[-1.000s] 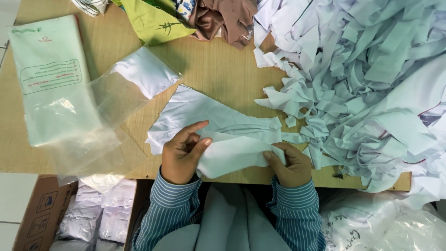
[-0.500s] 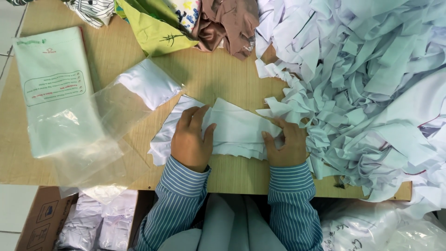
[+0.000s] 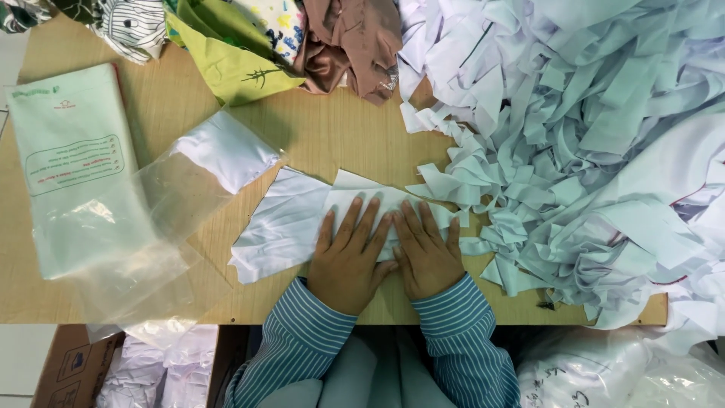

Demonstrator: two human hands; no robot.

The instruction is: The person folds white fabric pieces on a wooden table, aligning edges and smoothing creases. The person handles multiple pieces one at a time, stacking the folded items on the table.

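Both hands lay flat, fingers spread, side by side on a folded white cloth (image 3: 302, 219) at the near edge of the wooden table (image 3: 340, 128). The left hand (image 3: 350, 257) and right hand (image 3: 425, 253) pressed down, gripping nothing. A heap of white scraps (image 3: 589, 151) sat right; clear plastic bags (image 3: 136, 219) lay left.

A garment workshop: right of the hands (image 3: 385, 253), a heap of white fabric scraps (image 3: 574, 143) covers the wooden bench (image 3: 340, 128); coloured cloth (image 3: 249, 45) lies beyond them, plastic bags (image 3: 113, 204) to their left, and a carton (image 3: 68, 370) of packed pieces below.
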